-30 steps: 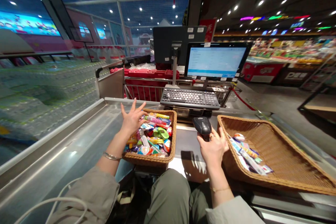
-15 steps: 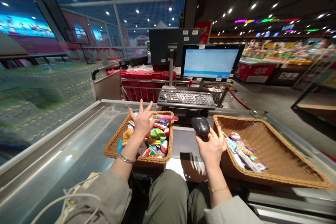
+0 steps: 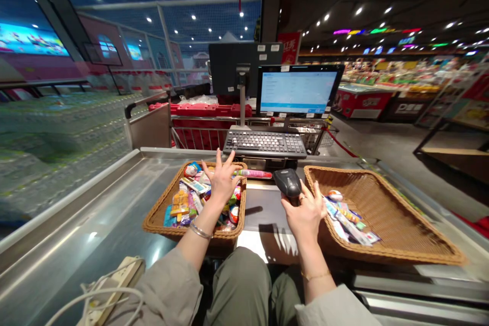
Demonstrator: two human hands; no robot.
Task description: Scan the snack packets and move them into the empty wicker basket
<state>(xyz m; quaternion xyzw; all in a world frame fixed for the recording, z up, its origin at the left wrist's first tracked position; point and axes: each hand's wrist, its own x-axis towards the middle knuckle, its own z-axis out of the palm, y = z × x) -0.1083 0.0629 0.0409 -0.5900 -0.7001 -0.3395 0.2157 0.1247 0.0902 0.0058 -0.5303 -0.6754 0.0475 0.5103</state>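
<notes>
A seated person in olive-grey trousers works with both bare hands at a metal checkout bench (image 3: 126, 204) in a brightly lit shop. The left hand (image 3: 221, 183) pinches the near end of a slim pink tube (image 3: 256, 174) between thumb and forefinger, the other fingers fanned upward. The pink tube lies level in the air, past the right rim of a wicker basket, its red tip just beside the head of a black scanner (image 3: 288, 183). The right hand (image 3: 305, 216) grips the black scanner by its handle, a few fingers lifted away from it. Beneath the left hand, the left basket (image 3: 155, 220) is heaped with small, colourful wrapped goods. From where I stand, the right basket (image 3: 401, 219), to the person's right, is larger and holds only a small pile of packets (image 3: 349, 221) along its left side. Behind, between the baskets, sits a black keyboard (image 3: 266, 143), with a lit screen (image 3: 296, 90) above it; its text is too small to read. A pale power strip (image 3: 118, 282) with looping cable rests near the left sleeve. Farther off, shrink-wrapped bottles (image 3: 57, 147) are stacked at left, and a red freezer (image 3: 362, 102) stands at right.
</notes>
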